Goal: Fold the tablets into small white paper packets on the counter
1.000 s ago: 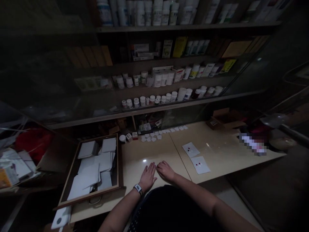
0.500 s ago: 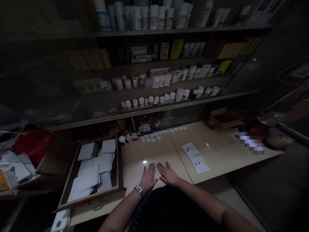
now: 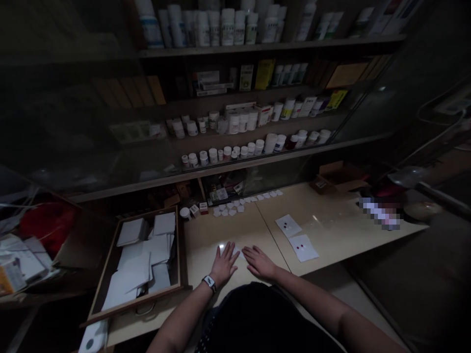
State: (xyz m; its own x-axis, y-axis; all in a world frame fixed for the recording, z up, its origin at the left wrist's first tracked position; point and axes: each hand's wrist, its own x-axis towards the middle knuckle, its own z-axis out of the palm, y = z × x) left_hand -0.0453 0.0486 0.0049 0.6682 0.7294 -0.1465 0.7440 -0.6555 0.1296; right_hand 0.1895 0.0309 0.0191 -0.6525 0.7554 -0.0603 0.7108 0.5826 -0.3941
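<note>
My left hand (image 3: 224, 264) and right hand (image 3: 259, 262) rest flat and open, gripping nothing, on the counter (image 3: 331, 220). Two red-dotted sheets (image 3: 303, 248) lie set out; small paper squares (image 3: 230, 208) and white envelopes (image 3: 128, 274) lie unused.

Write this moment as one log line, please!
left hand: flat on cream counter | right hand: flat on counter | between: small white paper | held: nothing

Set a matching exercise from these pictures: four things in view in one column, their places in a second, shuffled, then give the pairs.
1. wristwatch
2. white paper sheets
3. cardboard box
4. small white paper squares

A. in the open drawer
B. on the left wrist
C. along the counter's back edge
D. at the counter's right end, flaps open

Pairs: 1-B, 2-A, 3-D, 4-C
</note>
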